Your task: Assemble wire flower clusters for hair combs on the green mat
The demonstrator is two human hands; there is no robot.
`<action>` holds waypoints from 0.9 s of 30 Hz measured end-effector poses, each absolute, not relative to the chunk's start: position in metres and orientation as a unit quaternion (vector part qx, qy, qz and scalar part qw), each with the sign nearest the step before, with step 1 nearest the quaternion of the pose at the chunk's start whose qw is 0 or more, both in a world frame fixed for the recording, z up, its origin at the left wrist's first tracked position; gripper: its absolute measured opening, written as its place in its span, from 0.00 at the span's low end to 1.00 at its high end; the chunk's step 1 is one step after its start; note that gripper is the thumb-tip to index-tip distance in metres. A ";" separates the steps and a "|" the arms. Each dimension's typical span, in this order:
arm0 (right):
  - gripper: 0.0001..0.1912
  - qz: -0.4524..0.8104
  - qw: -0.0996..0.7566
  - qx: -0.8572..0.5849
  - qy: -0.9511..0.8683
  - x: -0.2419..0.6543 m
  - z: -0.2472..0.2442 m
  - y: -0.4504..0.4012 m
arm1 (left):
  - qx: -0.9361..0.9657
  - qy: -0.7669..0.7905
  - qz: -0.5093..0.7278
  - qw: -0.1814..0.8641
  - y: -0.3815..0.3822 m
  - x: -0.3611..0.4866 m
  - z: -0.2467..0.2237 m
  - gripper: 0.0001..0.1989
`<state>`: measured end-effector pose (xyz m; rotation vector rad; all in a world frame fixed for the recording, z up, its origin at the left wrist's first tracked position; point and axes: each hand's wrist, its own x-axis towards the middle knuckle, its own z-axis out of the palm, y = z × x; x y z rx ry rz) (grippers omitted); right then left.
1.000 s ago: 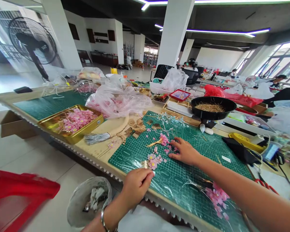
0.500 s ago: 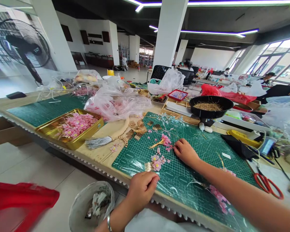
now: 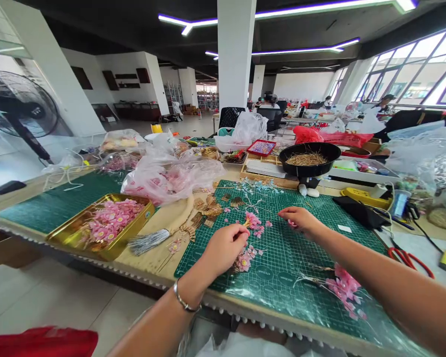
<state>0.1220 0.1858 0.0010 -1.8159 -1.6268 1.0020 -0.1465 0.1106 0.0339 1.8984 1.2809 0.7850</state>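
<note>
My left hand (image 3: 225,249), with a bracelet on the wrist, is closed with fingertips pressed together; what they hold, if anything, is hidden. Just beyond it lies a bunch of pink flowers (image 3: 251,219) on yellow stems, with loose pink petals about it. Partly behind this hand is a hair comb with pale pink flowers (image 3: 244,262). My right hand (image 3: 300,219) is closed in a pinch over the mat, with a small pink flower piece (image 3: 292,223) at its fingers. Below the right forearm lies a pink flower spray (image 3: 342,286) with thin pale wires.
Under both hands is a green cutting mat (image 3: 271,258). A gold tin (image 3: 141,225) of pink flowers, a silver tassel (image 3: 148,241) and gold combs (image 3: 208,210) lie left. A black pan (image 3: 308,168) of gold pins stands behind; red-handled scissors (image 3: 411,260) lie right.
My left hand has moved forward from the mat's front edge to the pink flower bunch. My right hand has shifted off the loose petals, now with a pink piece at its fingers. The view has turned.
</note>
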 end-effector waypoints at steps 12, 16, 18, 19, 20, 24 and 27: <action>0.11 0.440 0.178 -0.643 -0.601 0.089 -0.012 0.203 | 0.773 0.476 0.257 0.331 0.176 -0.082 0.007 0.11; 0.04 0.438 0.194 -0.631 -0.610 0.094 -0.014 0.197 | 0.742 0.459 0.294 0.390 0.181 -0.068 -0.007 0.12; 0.07 0.452 0.213 -0.629 -0.595 0.101 -0.012 0.189 | 0.714 0.455 0.312 0.431 0.186 -0.065 -0.008 0.13; 0.08 0.458 0.228 -0.629 -0.585 0.104 -0.009 0.185 | 0.696 0.453 0.320 0.456 0.188 -0.064 -0.007 0.13; 0.10 0.460 0.248 -0.630 -0.575 0.107 -0.006 0.182 | 0.667 0.451 0.332 0.491 0.190 -0.063 -0.005 0.13; 0.15 0.410 0.364 -0.621 -0.560 0.098 0.023 0.174 | 0.463 0.435 0.394 0.664 0.196 -0.060 0.009 0.08; 0.19 0.327 0.445 -0.594 -0.585 0.071 0.048 0.170 | 0.324 0.392 0.428 0.747 0.190 -0.053 0.021 0.11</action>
